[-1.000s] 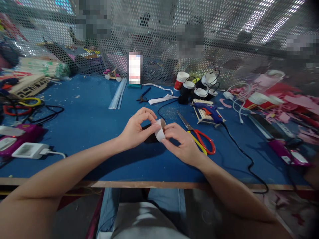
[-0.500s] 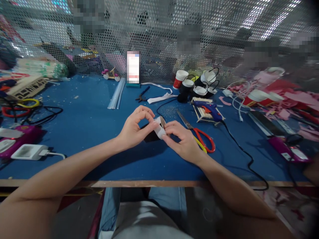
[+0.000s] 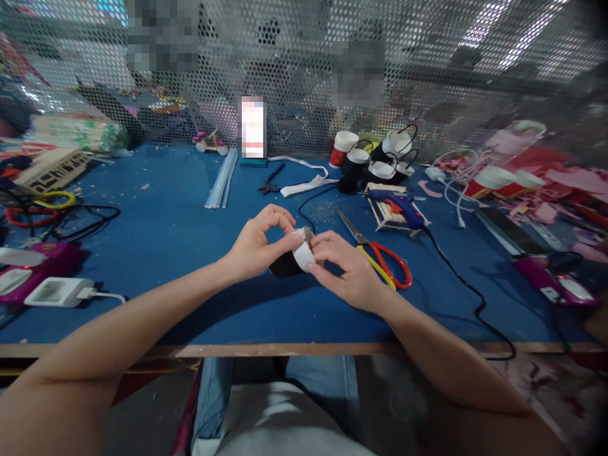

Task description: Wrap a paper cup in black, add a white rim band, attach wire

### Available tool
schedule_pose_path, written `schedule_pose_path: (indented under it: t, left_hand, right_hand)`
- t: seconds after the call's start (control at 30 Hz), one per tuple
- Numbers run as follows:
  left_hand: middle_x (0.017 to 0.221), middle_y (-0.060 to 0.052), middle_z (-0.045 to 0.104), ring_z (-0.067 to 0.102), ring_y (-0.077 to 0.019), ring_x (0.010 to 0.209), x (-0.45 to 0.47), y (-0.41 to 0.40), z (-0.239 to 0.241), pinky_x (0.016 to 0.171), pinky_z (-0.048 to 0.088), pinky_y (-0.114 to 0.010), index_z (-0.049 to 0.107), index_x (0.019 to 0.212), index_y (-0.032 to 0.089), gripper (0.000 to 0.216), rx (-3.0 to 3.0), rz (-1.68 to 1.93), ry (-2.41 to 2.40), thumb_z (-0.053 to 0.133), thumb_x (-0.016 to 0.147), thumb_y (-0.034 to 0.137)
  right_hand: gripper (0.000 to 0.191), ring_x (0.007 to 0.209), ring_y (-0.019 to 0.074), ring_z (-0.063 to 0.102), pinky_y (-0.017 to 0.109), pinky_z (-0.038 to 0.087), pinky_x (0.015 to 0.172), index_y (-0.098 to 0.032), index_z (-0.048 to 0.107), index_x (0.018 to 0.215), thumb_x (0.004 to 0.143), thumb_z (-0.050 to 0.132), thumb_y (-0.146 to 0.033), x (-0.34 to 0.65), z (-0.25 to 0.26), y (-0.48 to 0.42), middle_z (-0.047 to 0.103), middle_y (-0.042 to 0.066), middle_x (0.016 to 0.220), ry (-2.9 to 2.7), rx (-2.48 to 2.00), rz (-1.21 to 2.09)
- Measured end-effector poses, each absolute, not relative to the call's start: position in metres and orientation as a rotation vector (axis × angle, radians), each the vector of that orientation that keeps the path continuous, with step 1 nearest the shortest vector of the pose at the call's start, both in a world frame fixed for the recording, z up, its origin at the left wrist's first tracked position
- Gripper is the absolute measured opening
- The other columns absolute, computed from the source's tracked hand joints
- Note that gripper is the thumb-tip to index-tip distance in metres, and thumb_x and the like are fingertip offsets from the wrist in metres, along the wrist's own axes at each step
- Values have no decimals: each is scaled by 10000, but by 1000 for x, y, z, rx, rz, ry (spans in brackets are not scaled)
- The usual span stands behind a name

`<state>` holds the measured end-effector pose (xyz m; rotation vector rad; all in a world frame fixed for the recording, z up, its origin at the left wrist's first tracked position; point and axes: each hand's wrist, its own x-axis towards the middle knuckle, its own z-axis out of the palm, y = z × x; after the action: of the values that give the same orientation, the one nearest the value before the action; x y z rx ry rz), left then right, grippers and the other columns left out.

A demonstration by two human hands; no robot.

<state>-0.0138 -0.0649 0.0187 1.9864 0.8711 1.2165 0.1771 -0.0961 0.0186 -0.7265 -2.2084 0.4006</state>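
You have a small black cup (image 3: 284, 265) lying on its side just above the middle of the blue worktop (image 3: 166, 240), with a white band (image 3: 304, 254) round its open end. Your left hand (image 3: 256, 248) is closed on the cup from 9 o'clock, thumb low and forefinger arched over the top to the band. Your right hand (image 3: 349, 269) comes in from 4 o'clock and pinches the band between thumb and fingers. Judge the cup as light, thin-walled and easily crushed (it looks like paper, though the frame cannot settle that). The mouth will go oval if you squeeze across it, so grip the body near the base, where the wall should be stiffest, and keep only fingertip pressure on the band. The band looks soft and floppy, likely to slip or skew unless its edge is pinned flat to the wall. Much is hidden. Your fingers cover the band's ends, so you cannot tell whether it is loose, taped or glued, nor whether it runs all the way round. The cup's base and far side are out of sight, in shadow under your left palm. Scissors (image 3: 380, 259) lie at 3 o'clock just beside your right hand, a glue gun (image 3: 401, 208) at 2 o'clock, and more cups (image 3: 375, 166) at 1 o'clock. The clutter at the far right edge is too blurred to name.
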Motion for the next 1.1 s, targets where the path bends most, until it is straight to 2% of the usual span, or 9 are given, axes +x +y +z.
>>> schedule_pose_path:
  t: [0.17, 0.33, 0.5, 0.63, 0.7, 0.83, 0.9, 0.97, 1.1]
  left_hand:
    - [925, -56, 557, 532, -162, 942, -18, -60, 18, 877, 398, -333, 542, 753, 156, 224, 1897, 1031, 844, 613, 758, 368]
    - [977, -64, 586, 543, -164, 897, -20, -55, 23, 768, 427, -286, 544, 1030, 167, 366, 1715, 673, 754, 575, 775, 428]
    - [870, -30, 621, 540, -138, 780, -20, -53, 15, 685, 417, -244, 628, 869, 170, 369, 1623, 502, 622, 454, 836, 494]
    - [837, -20, 643, 549, -130, 739, -16, -54, 6, 658, 426, -235, 643, 829, 168, 361, 1429, 557, 615, 518, 797, 505]
    - [803, -23, 650, 561, -131, 717, -13, -54, 5, 650, 433, -239, 646, 839, 157, 364, 1305, 587, 643, 555, 772, 504]
    - [758, -41, 656, 585, -139, 682, -11, -53, 2, 630, 454, -251, 641, 823, 141, 402, 1104, 568, 653, 587, 735, 529]
    - [754, -41, 655, 589, -138, 669, -11, -52, 1, 627, 465, -256, 636, 812, 144, 392, 1053, 579, 646, 601, 726, 525]
    - [747, -39, 650, 591, -140, 664, -11, -51, 0, 627, 472, -262, 632, 809, 150, 382, 1032, 615, 656, 605, 724, 522]
    - [758, -46, 651, 599, -150, 674, -12, -51, -2, 624, 476, -272, 634, 835, 157, 382, 1048, 620, 652, 592, 734, 523]
  right_hand:
    - [80, 884, 175, 521, 367, 452, 787, -211, 513, 767, 806, 528, -142, 178, 18, -97, 594, 29, 753, -2246, -677, 419]
    - [72, 899, 178, 516, 377, 452, 810, -222, 531, 792, 805, 536, -152, 179, 19, -97, 601, 22, 754, -2252, -645, 487]
    - [60, 894, 167, 522, 352, 467, 785, -217, 541, 804, 815, 530, -159, 180, 22, -99, 593, 31, 790, -2203, -637, 603]
    - [42, 887, 158, 540, 344, 467, 785, -209, 555, 825, 839, 516, -218, 181, 23, -99, 581, 49, 882, -2160, -708, 712]
    - [119, 896, 159, 544, 345, 461, 799, -203, 567, 834, 867, 484, -282, 183, 22, -97, 583, 57, 905, -2138, -737, 752]
    - [362, 933, 163, 543, 366, 440, 852, -192, 593, 850, 931, 301, -390, 186, 19, -93, 591, 80, 955, -2049, -782, 831]
    - [405, 939, 163, 545, 367, 439, 855, -191, 596, 860, 938, 258, -400, 186, 19, -92, 591, 84, 954, -2017, -796, 825]
    - [380, 940, 170, 546, 365, 446, 842, -192, 591, 861, 929, 289, -411, 184, 20, -93, 594, 82, 920, -2036, -779, 780]
    - [181, 914, 171, 550, 344, 460, 792, -198, 569, 819, 878, 464, -331, 181, 24, -97, 588, 72, 907, -2092, -815, 643]
